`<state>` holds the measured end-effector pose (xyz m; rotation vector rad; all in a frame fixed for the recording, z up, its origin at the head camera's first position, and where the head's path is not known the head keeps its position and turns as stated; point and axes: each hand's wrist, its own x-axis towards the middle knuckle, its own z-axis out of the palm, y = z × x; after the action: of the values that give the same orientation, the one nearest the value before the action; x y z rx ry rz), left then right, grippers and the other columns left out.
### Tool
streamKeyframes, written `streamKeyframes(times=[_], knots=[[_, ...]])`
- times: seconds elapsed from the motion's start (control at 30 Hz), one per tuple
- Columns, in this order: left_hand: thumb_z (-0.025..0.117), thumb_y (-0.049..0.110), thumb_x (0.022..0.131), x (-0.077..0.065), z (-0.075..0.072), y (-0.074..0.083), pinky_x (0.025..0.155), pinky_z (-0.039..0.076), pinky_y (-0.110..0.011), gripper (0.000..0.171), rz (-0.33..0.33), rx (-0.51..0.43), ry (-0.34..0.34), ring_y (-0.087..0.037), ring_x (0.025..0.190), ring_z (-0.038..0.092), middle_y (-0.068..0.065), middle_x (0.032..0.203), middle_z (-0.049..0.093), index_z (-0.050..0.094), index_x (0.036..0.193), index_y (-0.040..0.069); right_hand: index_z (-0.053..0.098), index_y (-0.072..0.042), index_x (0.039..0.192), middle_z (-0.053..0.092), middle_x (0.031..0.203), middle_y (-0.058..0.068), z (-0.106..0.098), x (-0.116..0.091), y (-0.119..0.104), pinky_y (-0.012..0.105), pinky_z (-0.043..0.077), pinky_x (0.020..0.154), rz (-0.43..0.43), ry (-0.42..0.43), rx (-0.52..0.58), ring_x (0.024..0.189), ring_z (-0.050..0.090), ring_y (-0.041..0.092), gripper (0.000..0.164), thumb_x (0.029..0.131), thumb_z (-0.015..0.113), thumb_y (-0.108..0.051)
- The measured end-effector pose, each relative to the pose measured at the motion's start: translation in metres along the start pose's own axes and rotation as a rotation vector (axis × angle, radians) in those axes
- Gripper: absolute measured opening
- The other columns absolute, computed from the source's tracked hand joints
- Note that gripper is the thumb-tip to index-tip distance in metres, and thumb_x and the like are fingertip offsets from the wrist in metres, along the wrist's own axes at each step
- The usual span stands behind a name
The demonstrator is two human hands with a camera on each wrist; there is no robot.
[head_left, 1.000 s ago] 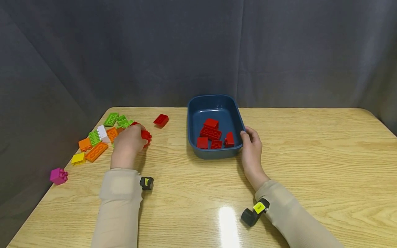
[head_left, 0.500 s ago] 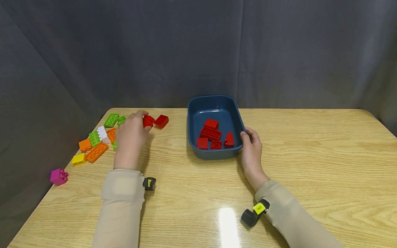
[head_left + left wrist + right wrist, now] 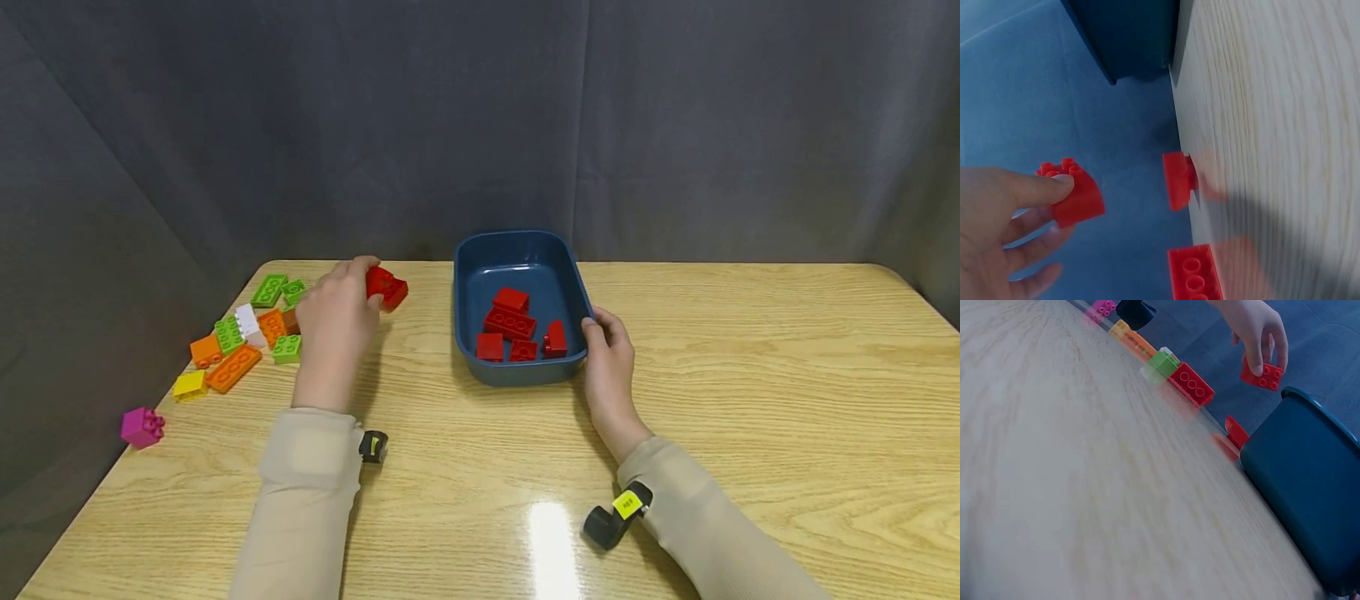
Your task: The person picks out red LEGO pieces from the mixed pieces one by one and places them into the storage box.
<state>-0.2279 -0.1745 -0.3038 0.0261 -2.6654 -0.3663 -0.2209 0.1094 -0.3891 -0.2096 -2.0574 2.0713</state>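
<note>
My left hand (image 3: 337, 321) pinches a red toy brick (image 3: 1082, 203) with studs and a curved side between thumb and fingers, holding it above the table. In the head view it overlaps another red brick (image 3: 397, 297) that lies on the table; the left wrist view shows the two apart. A longer red brick (image 3: 1192, 270) lies nearer, hidden behind my left hand in the head view. My right hand (image 3: 609, 375) grips the right rim of the blue bin (image 3: 525, 373), thumb over the edge. Several red bricks (image 3: 510, 322) lie inside the bin.
Left of my left hand lie loose bricks: green (image 3: 270, 291), white (image 3: 249, 323), orange (image 3: 234, 368), yellow (image 3: 191, 385) and magenta (image 3: 142, 427). A dark curtain (image 3: 420, 133) hangs behind the wooden table (image 3: 750, 375).
My left hand has lifted the curved red brick from the pile and carried it right and away, towards the lone red brick. The right hand and bin have stayed still.
</note>
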Motion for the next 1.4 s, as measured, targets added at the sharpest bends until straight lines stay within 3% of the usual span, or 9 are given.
streamKeyframes(times=[0.4,0.87,1.17,1.4], knots=[[0.073,0.018,0.09,-0.002,0.007,0.021,0.083,0.05,-0.053,0.045,0.064,0.063,-0.032,-0.038,0.102,0.064,-0.018,0.127,0.063,0.059,0.133,0.01,0.047,-0.004,0.141,0.049,0.141,0.01,0.0,0.0,-0.001,0.032,0.036,0.11,0.0,0.003,0.001,0.125,0.046,0.02,0.041,0.105,0.04,-0.023],[0.074,0.018,0.09,-0.008,0.007,0.046,0.079,0.052,-0.047,0.043,0.184,0.063,-0.006,-0.033,0.098,0.066,-0.014,0.119,0.067,0.062,0.13,0.011,0.048,-0.002,0.14,0.05,0.139,0.011,0.001,0.001,0.0,0.032,0.036,0.109,-0.003,0.007,0.025,0.124,0.046,0.02,0.04,0.105,0.041,-0.022],[0.075,0.019,0.089,-0.014,0.004,0.065,0.084,0.052,-0.046,0.047,0.237,0.056,-0.04,-0.031,0.101,0.065,-0.011,0.121,0.066,0.062,0.133,0.013,0.047,-0.003,0.141,0.049,0.14,0.011,0.0,0.001,-0.001,0.031,0.036,0.109,-0.003,0.001,0.014,0.125,0.046,0.019,0.041,0.105,0.041,-0.022],[0.075,0.021,0.089,-0.018,0.008,0.073,0.073,0.053,-0.041,0.046,0.294,0.066,-0.067,-0.029,0.094,0.065,-0.01,0.114,0.067,0.062,0.133,0.018,0.048,-0.003,0.14,0.05,0.139,0.011,0.0,0.0,-0.001,0.032,0.036,0.109,-0.008,0.004,0.015,0.124,0.046,0.02,0.041,0.105,0.041,-0.022]])
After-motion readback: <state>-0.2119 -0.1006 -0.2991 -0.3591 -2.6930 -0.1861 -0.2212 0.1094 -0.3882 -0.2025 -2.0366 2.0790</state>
